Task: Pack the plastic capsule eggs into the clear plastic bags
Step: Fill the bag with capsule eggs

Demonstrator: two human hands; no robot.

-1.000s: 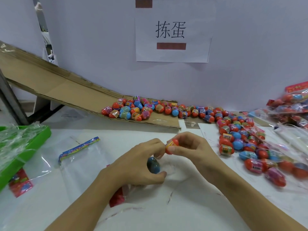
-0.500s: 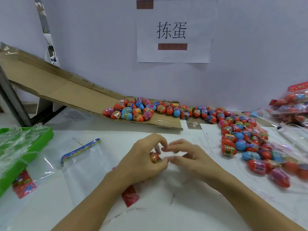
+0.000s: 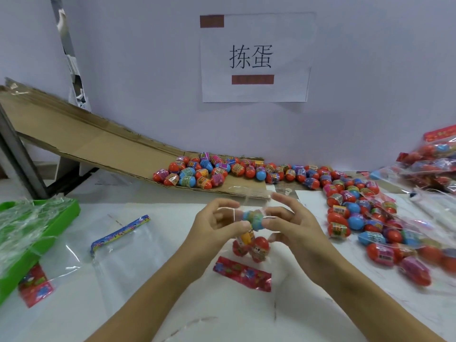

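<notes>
Bag now lifted w/ eggs inside; left hand & right hand pinch its mouth, blue egg entering.

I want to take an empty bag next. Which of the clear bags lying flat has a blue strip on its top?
The empty clear bag just left of the left hand. Its strip is blue; the flat bag by the green tray has a red one.
</notes>
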